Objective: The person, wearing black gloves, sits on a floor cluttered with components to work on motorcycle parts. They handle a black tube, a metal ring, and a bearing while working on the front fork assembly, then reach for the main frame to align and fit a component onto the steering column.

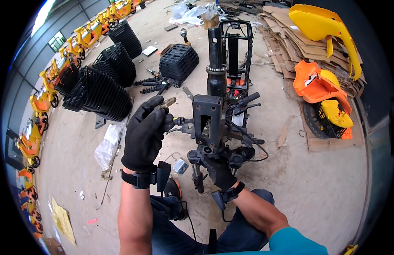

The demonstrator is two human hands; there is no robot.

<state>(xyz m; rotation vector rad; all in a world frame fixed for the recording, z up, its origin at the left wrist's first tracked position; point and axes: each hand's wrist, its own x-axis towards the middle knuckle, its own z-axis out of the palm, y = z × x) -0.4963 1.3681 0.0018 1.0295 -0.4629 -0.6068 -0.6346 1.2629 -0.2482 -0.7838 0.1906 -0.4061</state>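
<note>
At five o'clock, right hand [220, 173] against the black bike frame [216, 103] at mid-dial, fingers hidden, grip impossible to tell. At nine, left hand [144, 136], fingers clamped on a brownish piece [169, 102] toward ten. Farther, at ten, black baskets [104, 95].

We had a narrow gap between the metal piece [168, 103] in our left hand [146, 135] and the black bracket [214, 126]; a lever assembly [186, 128] jutted in below. Fork tubes [198, 173] flanked our right hand [220, 173]. Right of the bracket, a handlebar grip [249, 99] and looping cable [253, 139] obstructed passage.
</note>
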